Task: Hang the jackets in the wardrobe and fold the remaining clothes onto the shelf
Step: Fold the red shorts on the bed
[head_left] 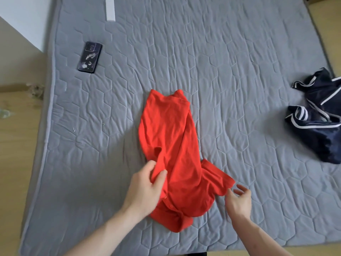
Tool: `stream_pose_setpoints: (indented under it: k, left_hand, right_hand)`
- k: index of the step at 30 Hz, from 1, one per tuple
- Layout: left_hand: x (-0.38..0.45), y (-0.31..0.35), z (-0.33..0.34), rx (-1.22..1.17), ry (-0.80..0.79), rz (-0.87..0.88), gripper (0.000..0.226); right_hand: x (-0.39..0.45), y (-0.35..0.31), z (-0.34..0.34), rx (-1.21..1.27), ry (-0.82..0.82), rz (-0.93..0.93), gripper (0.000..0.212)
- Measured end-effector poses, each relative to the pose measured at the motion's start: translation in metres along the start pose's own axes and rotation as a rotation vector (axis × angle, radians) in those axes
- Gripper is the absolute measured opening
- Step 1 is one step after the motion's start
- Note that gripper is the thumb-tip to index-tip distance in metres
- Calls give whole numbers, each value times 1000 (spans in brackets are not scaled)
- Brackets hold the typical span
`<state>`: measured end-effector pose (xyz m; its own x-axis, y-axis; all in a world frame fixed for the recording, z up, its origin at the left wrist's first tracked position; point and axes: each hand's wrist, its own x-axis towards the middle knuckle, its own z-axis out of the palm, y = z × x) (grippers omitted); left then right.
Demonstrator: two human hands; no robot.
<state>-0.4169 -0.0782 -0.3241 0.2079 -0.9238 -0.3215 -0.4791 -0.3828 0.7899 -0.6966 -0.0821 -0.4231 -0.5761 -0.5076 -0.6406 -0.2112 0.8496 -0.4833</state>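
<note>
Red fabric dominates the middle of the scene: a red shirt [171,145] lies lengthwise on a grey quilted mattress [221,61], partly folded in on itself, with one narrow end pointing away from the person and the bunched end near the lower edge of the bed. The left hand [145,189] rests on the near left part of the shirt and pinches a fold of the cloth between thumb and fingers, so its grip is closed on the garment. The right hand [239,199] sits just beside the shirt's near right corner, palm partly up, fingers spread and relaxed; a fingertip is at or just off the cloth edge, and it cannot be told whether it touches, though it holds nothing. Well apart to the right, near the mattress edge, a dark navy garment [319,119] with white stripes lies crumpled in a heap. Toward the far left of the mattress a dark phone [90,57] lies face down, and beyond it, near the far edge, lies a white rectangular remote [110,10]. Pale wooden floor [16,145] shows along the left side of the bed.
</note>
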Motion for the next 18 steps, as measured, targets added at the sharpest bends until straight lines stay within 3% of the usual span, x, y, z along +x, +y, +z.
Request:
stream_pose_setpoints:
  k: [6,8,10,12,15,16,18]
  left_hand:
    - [7,50,113,21,-227,-77,20]
    - [13,57,144,-38,-377,-164,15]
    - [15,52,161,-24,-483,-200,28]
    - [12,32,164,122,-412,-133,32]
    - [-3,-8,141,451,-162,-96,53]
    - [-8,-23,131,527,-132,-143,64]
    - [-20,-50,117,646,-224,-255,82]
  right_hand:
    - [22,0,-37,-4,9,-10,19]
    - [30,1,-48,-26,21,-27,17]
    - [33,1,-54,-42,13,-60,16]
    - [34,5,-58,-79,-30,-108,15]
    - [30,11,-54,-134,-101,-187,16]
    - [28,11,-50,-148,-122,-212,16]
    - [23,11,-39,-156,-164,-255,15]
